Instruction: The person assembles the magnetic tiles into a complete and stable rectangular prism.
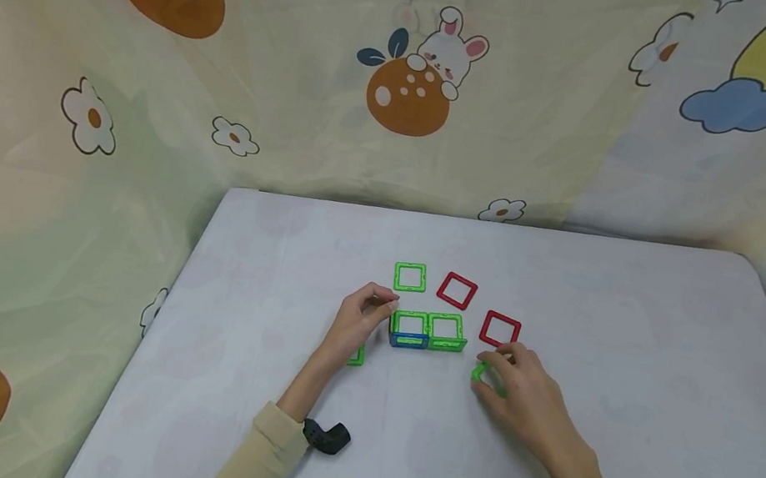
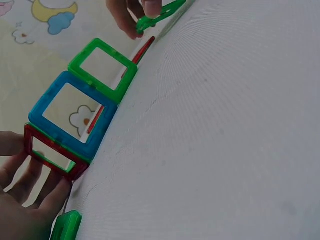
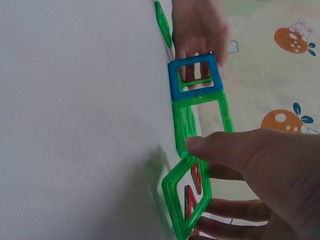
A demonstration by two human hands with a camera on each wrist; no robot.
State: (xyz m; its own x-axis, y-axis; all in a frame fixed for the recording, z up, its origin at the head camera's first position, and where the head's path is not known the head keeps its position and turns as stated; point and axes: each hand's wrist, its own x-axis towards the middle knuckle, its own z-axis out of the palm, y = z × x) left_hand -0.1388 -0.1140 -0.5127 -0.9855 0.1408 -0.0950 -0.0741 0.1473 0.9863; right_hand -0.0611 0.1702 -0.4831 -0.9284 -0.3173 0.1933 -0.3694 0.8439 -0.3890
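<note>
Magnetic tiles form a low box at mid-table, with a blue tile [image 2: 42, 102] and a green tile [image 2: 80, 62] standing side by side along its front. My left hand [image 1: 361, 324] holds the box's left end, its thumb and fingertips on a red tile [image 2: 77, 170] there. Between the thumb and fingers of my right hand [image 1: 528, 390], a separate green tile [image 3: 171, 200] is pinched at a tilt, just right of the box. Part of that tile is hidden by the hand in the head view. Beside the left wrist lies a loose green tile [image 1: 360, 356], partly covered.
Behind the box lie another green tile [image 1: 408, 289] and a red tile [image 1: 444, 283]. A second red tile [image 1: 485, 325] lies just beyond the right fingertips. The white table [image 1: 641, 333] meets a patterned cloth [image 1: 301, 90] at its back and left.
</note>
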